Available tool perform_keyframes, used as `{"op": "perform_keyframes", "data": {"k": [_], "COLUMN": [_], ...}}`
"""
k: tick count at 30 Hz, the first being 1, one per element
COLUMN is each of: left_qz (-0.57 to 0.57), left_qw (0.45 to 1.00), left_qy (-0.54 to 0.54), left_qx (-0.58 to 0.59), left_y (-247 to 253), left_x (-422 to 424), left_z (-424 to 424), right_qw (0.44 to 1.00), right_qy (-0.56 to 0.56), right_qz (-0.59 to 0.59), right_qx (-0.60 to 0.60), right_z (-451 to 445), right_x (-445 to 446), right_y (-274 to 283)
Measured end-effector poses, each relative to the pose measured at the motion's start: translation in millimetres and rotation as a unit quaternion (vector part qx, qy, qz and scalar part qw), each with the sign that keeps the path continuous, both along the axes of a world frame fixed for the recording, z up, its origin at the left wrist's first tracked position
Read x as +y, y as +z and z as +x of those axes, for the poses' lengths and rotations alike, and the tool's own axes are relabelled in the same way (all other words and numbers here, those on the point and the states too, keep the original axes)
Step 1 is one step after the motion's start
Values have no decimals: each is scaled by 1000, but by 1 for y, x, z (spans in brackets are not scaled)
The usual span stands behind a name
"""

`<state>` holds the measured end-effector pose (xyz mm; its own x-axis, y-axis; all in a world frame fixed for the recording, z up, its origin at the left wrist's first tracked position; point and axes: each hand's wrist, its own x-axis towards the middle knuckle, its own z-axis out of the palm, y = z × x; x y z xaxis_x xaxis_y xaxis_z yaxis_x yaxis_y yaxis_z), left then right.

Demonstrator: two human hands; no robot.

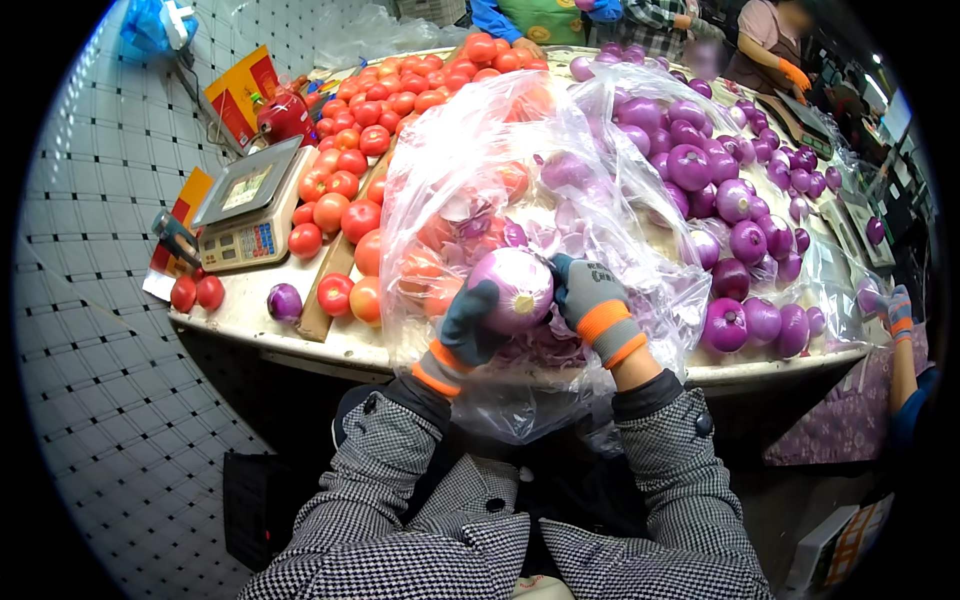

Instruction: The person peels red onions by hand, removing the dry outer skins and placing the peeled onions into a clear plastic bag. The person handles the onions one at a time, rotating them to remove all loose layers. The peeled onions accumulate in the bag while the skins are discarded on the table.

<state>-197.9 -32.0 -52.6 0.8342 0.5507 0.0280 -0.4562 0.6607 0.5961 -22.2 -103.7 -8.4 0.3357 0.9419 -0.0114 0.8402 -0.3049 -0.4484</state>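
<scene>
Both my hands wear grey work gloves with orange cuffs. My left hand [466, 330] grips a large red onion [516, 292] from its left and lower side, root end facing me. At the onion's right edge, my right hand [596, 296] is curled with its fingertips against the skin; whether it pinches a piece of peel is hidden. Beneath the onion lie loose purple onion skins [540, 345] on a clear plastic bag [465, 165], which drapes over the table's front edge.
Tomatoes [360, 217] and a digital scale [244, 210] are on the left, divided by a wooden strip [330, 277]. Many red onions [690, 166] lie right. A co-worker's gloved hand [896, 311] is at far right; other people stand across the table [360, 341].
</scene>
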Motion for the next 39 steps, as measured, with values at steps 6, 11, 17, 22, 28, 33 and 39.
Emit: {"op": "perform_keyframes", "data": {"k": [6,11,17,22,28,33,39], "left_qz": [-8,-3,-37,-44,-39,-17,48], "left_qw": [1000,1000,999,998,996,998,998], "left_qy": [0,9,-16,-24,-66,-43,-32], "left_qx": [-31,-20,-35,-42,-46,-41,-29], "left_y": [1,4,10,12,11,10,5], "left_x": [4,8,9,7,7,4,6], "left_z": [1,3,1,0,0,1,-3], "right_qw": [998,985,972,969,969,976,998], "right_qy": [-6,74,109,100,82,68,59], "right_qz": [46,145,158,156,144,142,-11], "right_qx": [39,-48,-138,-163,-181,-149,-23], "right_z": [12,5,-3,-6,-8,-4,1], "right_x": [-4,-16,-20,-20,-19,-17,-11], "right_y": [-6,0,5,4,2,-3,5]}}
